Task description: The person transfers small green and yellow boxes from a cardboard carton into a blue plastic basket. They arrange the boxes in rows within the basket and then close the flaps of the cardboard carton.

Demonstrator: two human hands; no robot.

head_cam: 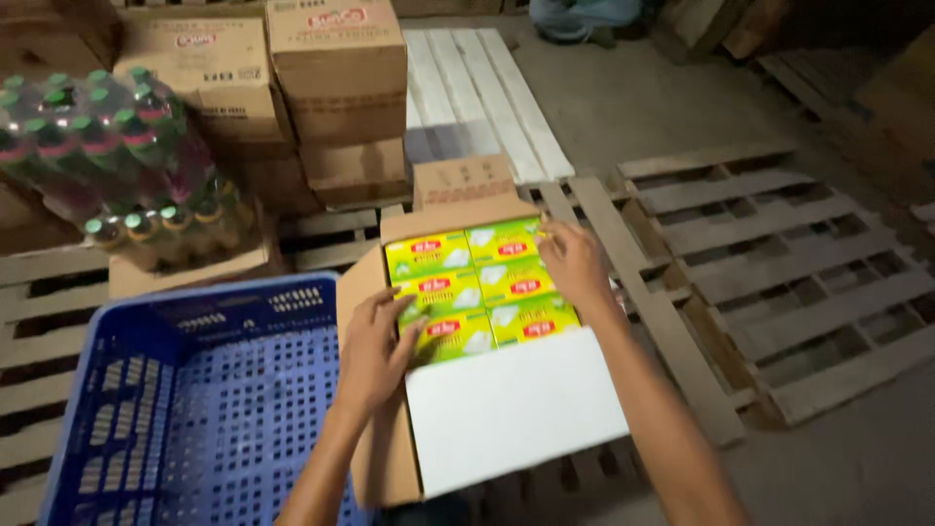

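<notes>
An open cardboard carton (506,414) lies on a wooden pallet, its flaps spread. Inside sit several yellow-green small boxes (482,282) packed in rows. My left hand (375,351) rests on the left edge of the rows, fingers curled against the nearest small box. My right hand (575,263) reaches to the far right side of the rows, fingertips touching a small box at the carton's wall. Neither hand has lifted a box clear.
A blue perforated plastic crate (195,399) stands left of the carton. Shrink-wrapped bottles with green caps (107,156) and stacked brown cartons (336,88) are behind it. Wooden pallets (779,263) lie to the right on a concrete floor.
</notes>
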